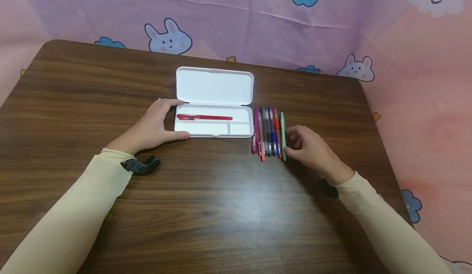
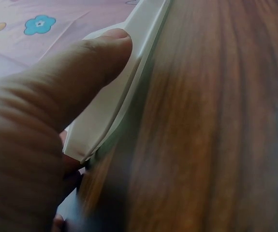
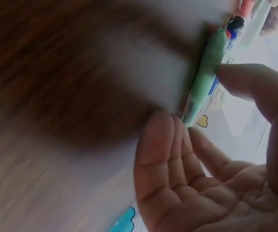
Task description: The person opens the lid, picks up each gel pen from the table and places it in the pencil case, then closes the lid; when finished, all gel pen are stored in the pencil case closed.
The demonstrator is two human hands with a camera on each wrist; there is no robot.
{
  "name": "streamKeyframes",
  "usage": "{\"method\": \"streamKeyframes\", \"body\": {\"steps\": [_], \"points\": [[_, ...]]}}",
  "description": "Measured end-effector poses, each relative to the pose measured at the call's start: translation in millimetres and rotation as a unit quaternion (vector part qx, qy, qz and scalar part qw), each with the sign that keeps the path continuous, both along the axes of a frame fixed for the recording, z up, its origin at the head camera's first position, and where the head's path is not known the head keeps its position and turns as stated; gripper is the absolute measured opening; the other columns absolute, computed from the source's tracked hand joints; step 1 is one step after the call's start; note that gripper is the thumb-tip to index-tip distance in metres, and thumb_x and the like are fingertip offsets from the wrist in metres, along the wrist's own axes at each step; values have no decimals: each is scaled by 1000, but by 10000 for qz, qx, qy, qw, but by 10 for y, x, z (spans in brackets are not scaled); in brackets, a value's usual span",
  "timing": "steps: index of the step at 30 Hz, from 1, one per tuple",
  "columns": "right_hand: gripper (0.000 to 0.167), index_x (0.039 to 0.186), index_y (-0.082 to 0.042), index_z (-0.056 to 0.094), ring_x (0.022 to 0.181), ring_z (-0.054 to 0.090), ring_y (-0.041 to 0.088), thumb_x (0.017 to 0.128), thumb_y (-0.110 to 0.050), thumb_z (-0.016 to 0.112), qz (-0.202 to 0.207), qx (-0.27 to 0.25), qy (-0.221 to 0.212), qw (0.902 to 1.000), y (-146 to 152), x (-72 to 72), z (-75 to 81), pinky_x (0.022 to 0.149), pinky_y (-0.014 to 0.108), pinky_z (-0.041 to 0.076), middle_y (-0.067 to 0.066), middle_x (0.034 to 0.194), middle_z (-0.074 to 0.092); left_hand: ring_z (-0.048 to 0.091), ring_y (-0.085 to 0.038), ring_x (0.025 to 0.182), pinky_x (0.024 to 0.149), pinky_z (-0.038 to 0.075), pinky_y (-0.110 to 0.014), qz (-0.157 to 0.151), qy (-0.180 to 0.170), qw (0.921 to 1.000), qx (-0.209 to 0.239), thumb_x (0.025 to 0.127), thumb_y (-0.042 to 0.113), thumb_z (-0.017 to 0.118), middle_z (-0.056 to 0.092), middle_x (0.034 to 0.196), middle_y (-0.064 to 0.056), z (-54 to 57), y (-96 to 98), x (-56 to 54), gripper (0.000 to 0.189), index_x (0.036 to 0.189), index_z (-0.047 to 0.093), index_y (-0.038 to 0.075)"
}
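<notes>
A white pencil case lies with its lid folded back. Inside its rear compartment rests one red pen. My left hand holds the case at its left end, forefinger at the hinge-side corner and thumb along the front wall; the left wrist view shows that thumb lying against the white side. To the right of the case, several pens lie side by side. My right hand is beside the outermost one, a light green pen, with thumb tip and loosely bent fingers right at it.
Everything lies on a dark wood-grain table. A pink and purple cloth with cartoon prints hangs behind the table and along its right side. Dark straps circle the wrists.
</notes>
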State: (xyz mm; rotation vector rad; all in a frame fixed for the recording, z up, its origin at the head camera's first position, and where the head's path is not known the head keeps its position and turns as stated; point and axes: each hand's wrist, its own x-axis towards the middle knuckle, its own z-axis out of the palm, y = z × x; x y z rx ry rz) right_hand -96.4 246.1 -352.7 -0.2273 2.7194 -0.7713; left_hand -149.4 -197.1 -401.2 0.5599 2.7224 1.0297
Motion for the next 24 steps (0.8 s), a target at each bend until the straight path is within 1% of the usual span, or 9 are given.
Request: {"method": "streamKeyframes", "body": {"steps": [3, 6, 10, 14, 17, 20, 24], "points": [[54, 138, 2, 53, 93, 60, 28, 92, -17, 74, -149, 6, -86, 9999, -32, -9, -9, 75, 37, 52, 19, 112, 62, 26, -40, 152, 130, 4, -50, -1, 8, 10000, -2, 82, 47, 87, 38, 158, -20, 8, 5, 0, 97, 156, 37, 7], [57, 138, 1, 51, 87, 58, 26, 91, -22, 72, -258, 170, -82, 9995, -76, -21, -30, 69, 34, 49, 17, 107, 62, 26, -40, 152, 130, 4, -51, 3, 10, 10000, 23, 82, 46, 87, 38, 158, -20, 11, 6, 1, 97, 156, 37, 7], [56, 137, -1, 52, 86, 57, 26, 92, -29, 70, -287, 395, 22, 9988, -98, -26, -53, 67, 34, 48, 16, 107, 62, 27, -39, 151, 130, 4, -50, -18, 28, 10000, 30, 82, 46, 87, 38, 158, -20, 2, 8, 3, 97, 156, 37, 7], [52, 135, -2, 53, 84, 58, 25, 94, -26, 72, -299, 329, 82, 9990, -60, -26, -56, 67, 33, 48, 15, 104, 63, 27, -39, 151, 130, 3, -50, -35, 45, 10000, 30, 82, 46, 87, 39, 158, -20, -12, 9, 1, 97, 156, 37, 7], [49, 133, -1, 54, 80, 59, 23, 94, -24, 73, -315, 280, 52, 9991, -25, -17, -53, 64, 31, 48, 14, 100, 66, 26, -40, 151, 130, 3, -51, -34, 49, 10000, 42, 82, 46, 87, 39, 158, -19, -23, 7, -1, 97, 156, 37, 7], [48, 132, -2, 55, 78, 60, 22, 93, -24, 73, -390, 253, -76, 9989, -16, -13, -49, 64, 30, 48, 12, 97, 67, 26, -40, 151, 130, 3, -50, -44, 48, 10000, 44, 82, 46, 87, 39, 158, -19, -19, 7, 1, 97, 156, 37, 7], [48, 132, -4, 55, 78, 60, 23, 92, -24, 73, -478, 221, -176, 9985, -37, -49, -27, 62, 31, 49, 12, 96, 68, 27, -40, 151, 130, 3, -50, -36, 65, 10000, 61, 82, 46, 87, 39, 157, -20, 0, 4, 3, 97, 156, 37, 7]]}}
